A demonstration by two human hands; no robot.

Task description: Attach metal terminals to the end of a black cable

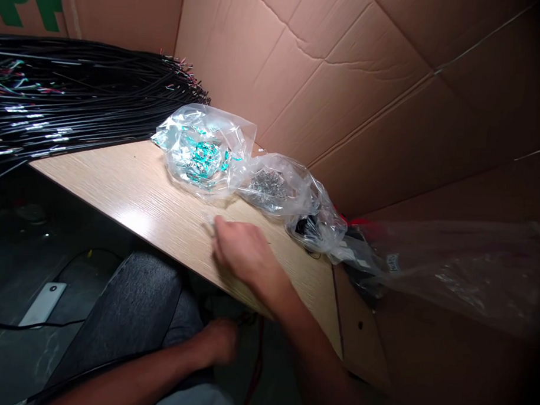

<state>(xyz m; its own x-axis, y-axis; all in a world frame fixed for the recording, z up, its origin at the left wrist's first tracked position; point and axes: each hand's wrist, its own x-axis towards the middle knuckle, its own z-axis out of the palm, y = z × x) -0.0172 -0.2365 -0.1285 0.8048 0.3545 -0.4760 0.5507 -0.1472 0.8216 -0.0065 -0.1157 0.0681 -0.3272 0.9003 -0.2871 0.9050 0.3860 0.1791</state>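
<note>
My right hand (241, 252) rests on the light wooden table (137, 192), fingers curled and pinched on something small and pale that I cannot make out. Just beyond it lie a clear plastic bag of teal and silver parts (203, 153) and a second clear bag of small grey metal parts (274, 188). My left hand (218, 342) hangs below the table edge by my knee in grey jeans (133, 310); it is blurred and its fingers do not show clearly.
A thick bundle of black cables (79, 95) lies across the table's far left end. Cardboard walls (345, 81) close in the back and right. More clear plastic (449, 268) and dark items sit at the right. A white device (42, 304) lies on the dark floor.
</note>
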